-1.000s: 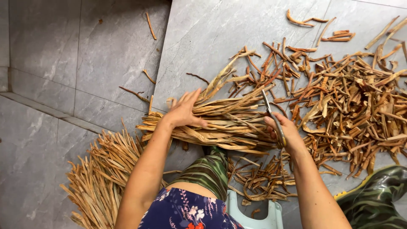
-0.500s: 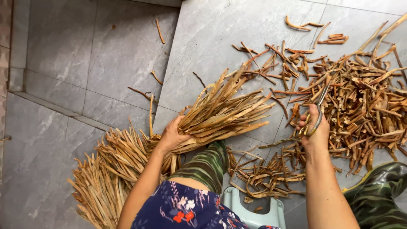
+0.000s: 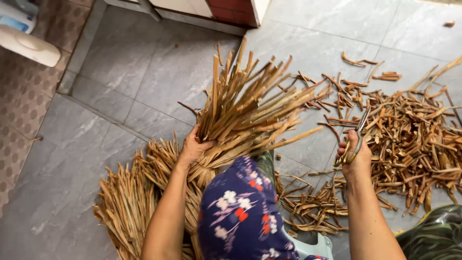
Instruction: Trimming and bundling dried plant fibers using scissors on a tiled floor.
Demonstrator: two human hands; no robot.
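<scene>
My left hand (image 3: 193,148) grips the lower end of a thick bundle of tan bark strips (image 3: 250,108), which fans upward and to the right above the floor. My right hand (image 3: 355,156) is closed on a pair of scissors (image 3: 357,136) whose blades point up, beside a wide heap of curled brown bark pieces (image 3: 414,139). Below my left arm lies a pile of long pale strips (image 3: 134,202) on the grey tiles.
A floral-patterned knee (image 3: 240,216) fills the lower middle, over a pale plastic stool (image 3: 308,245). A green boot (image 3: 435,238) sits at the lower right. A smaller scatter of bark scraps (image 3: 308,204) lies by the stool. A wall base runs along the top.
My left hand has swung the bundle from lying across my lap to standing upright on the left. My right hand with the scissors has drawn back from the bundle, toward the brown heap.
</scene>
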